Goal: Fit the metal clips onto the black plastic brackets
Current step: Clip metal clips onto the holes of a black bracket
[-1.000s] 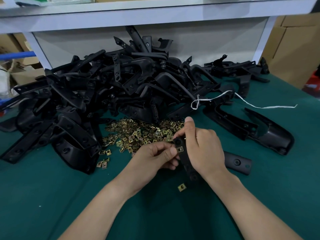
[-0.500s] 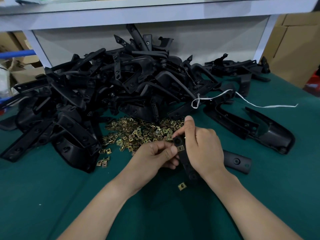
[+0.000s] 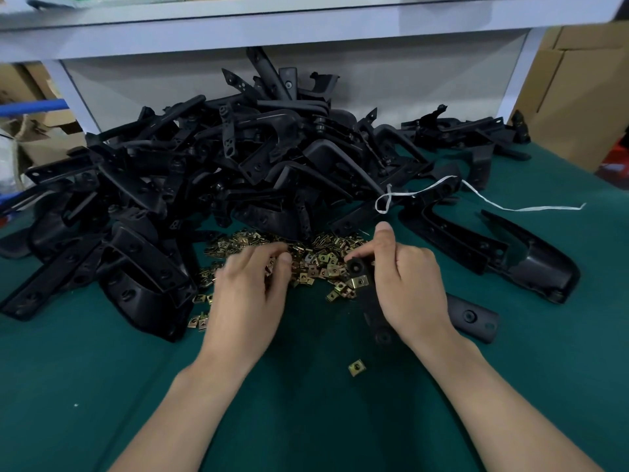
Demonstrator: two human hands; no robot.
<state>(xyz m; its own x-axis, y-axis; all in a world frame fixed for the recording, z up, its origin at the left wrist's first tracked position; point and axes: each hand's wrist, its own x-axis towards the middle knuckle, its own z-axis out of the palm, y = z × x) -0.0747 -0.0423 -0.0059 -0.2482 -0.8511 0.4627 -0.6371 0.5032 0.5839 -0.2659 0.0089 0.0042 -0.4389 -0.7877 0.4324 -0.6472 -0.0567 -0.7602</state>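
Now our right hand (image 3: 408,291) grips a black plastic bracket (image 3: 370,306), centre; left hand (image 3: 246,291), grasp unclear, combs gold metal clips (image 3: 316,264) for the next fit.

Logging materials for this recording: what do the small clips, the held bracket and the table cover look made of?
Clips: thin folded metal, yellowish plated finish, glinting. Bracket in the right hand: black moulded plastic, matte, with a moulded round hole. Table cover: green cloth or felt, probably; dull, no shine.
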